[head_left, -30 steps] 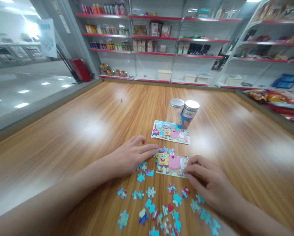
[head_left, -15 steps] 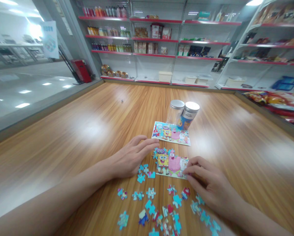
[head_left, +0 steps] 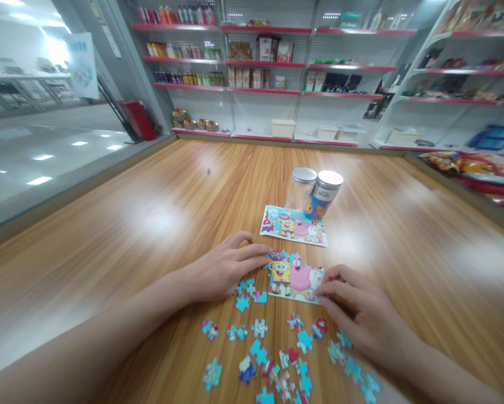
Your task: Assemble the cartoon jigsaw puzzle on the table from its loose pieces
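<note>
A partly joined jigsaw puzzle [head_left: 299, 276], showing a yellow sponge figure and a pink starfish, lies flat on the wooden table. My left hand [head_left: 227, 266] rests at its upper left with fingers stretched out, the fingertips touching or just over that edge. At the lower right edge, my right hand [head_left: 359, 306] has thumb and fingers close together on the puzzle; whether a single piece is between them is hidden. Just beyond lies a printed picture card [head_left: 294, 227] with the same characters. Loose jigsaw pieces, such as a blue one [head_left: 305, 340], are scattered nearer me.
Behind the card stand a clear jar [head_left: 301, 188] with a silver lid and a blue printed canister [head_left: 322, 196]. A tiny object [head_left: 209, 170] lies farther back on the table [head_left: 151, 224]. Stocked shelves [head_left: 258, 92] line the back; snack bags [head_left: 475, 174] lie at right.
The view has shifted very slightly. Both hands stay at the puzzle in nearly the same pose, and the loose pieces look unmoved.
</note>
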### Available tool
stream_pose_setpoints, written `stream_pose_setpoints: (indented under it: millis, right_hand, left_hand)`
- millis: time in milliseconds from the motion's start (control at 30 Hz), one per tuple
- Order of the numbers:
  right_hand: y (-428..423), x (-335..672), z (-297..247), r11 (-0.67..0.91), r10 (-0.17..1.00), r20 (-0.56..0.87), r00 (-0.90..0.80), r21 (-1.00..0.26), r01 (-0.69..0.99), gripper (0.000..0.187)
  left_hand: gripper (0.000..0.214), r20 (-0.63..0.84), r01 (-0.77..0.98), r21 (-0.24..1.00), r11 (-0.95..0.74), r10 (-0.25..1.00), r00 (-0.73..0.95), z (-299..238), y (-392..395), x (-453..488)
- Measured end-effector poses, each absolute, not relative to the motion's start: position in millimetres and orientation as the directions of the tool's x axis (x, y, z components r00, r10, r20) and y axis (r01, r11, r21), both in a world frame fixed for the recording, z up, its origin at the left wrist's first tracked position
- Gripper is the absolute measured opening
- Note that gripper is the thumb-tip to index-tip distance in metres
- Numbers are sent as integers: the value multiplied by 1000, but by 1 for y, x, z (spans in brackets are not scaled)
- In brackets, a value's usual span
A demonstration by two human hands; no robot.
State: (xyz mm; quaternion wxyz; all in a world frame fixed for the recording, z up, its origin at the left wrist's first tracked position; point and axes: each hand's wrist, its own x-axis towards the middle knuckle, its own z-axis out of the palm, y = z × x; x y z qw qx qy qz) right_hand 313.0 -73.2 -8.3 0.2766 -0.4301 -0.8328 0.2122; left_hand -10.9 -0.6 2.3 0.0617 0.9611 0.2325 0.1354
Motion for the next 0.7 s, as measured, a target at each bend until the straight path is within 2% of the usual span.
stream_pose_setpoints:
  millis: [133, 467, 700]
  right_hand:
    - [-73, 313, -9, 545, 831, 283, -478, -588, 598, 19]
    - [-73, 312, -6, 551, 829, 296, -475, -583, 598, 17]
    - [-73, 311, -6, 545, 831, 284, -479, -590, 595, 18]
  left_hand:
    - [55, 205, 447, 183, -875, 479, 854, 4, -2, -10]
    - [69, 180, 478, 195, -857, 510, 841, 2, -3, -10]
    - [68, 166, 498, 211, -841, 533, 830, 5, -7, -5]
